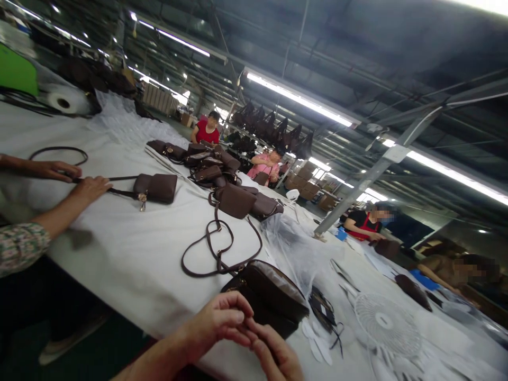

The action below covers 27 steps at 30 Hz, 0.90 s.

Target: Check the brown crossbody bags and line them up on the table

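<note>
My left hand (222, 320) and my right hand (278, 352) meet at the near edge of the table, their fingertips pinched together. Anything between the fingers is too small or hidden to make out. Just behind them a dark brown handbag (273, 293) stands with its top open and pale lining or filling showing. A long brown strap (198, 272) curls in loops over the white table (146, 275) behind this bag. Small black tags with cords (323, 309) and white paper slips (317, 344) lie right of the bag.
At left, a co-worker's hands (89, 188) hold the strap of another brown bag (156, 188). Several brown bags (214, 164) are heaped mid-table. Clear plastic (289, 243) and a white fan (387, 323) are to the right. More people sit along the far side.
</note>
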{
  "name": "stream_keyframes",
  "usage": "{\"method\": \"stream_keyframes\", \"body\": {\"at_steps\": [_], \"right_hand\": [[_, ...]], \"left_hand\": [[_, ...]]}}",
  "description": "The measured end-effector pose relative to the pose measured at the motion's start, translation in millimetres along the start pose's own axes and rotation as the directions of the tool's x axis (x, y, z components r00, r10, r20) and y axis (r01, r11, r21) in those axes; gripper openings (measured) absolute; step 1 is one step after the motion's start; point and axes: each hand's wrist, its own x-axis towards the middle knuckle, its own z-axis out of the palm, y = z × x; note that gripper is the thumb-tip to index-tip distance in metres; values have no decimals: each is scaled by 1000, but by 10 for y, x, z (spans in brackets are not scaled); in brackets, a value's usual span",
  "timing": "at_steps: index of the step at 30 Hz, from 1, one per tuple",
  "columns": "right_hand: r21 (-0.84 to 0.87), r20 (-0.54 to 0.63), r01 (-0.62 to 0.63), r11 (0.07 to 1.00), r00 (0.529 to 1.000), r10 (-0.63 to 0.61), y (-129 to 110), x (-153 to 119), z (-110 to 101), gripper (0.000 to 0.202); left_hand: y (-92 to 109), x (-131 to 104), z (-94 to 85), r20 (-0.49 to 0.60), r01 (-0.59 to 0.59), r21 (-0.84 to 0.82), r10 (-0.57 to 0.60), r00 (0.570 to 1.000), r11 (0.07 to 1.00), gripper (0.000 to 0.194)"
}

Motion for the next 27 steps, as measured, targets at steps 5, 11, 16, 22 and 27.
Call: {"method": "stream_keyframes", "body": {"at_steps": [5,11,16,22,27], "right_hand": [[-298,61,162,941,987,-150,-305,102,-180,30],[-409,-14,198,891,975,-223,-547,336,-400,26],[-496,55,229,838,971,-233,-619,598,-483,21],[-588,123,289,756,955,-269,-570,867,-337,22],[-745,150,262,614,962,-229,-601,1152,-310,23]], "left_hand": [[96,45,-209,-12,-58,-6,58,998,998,27],[104,498,-717,-220,-182,760,512,831,623,34],[59,824,-926,32,-214,938,547,837,273,53],[269,868,-865,250,-316,948,545,800,30,30],[593,856,-796,393,-227,904,498,773,-362,29]]}}
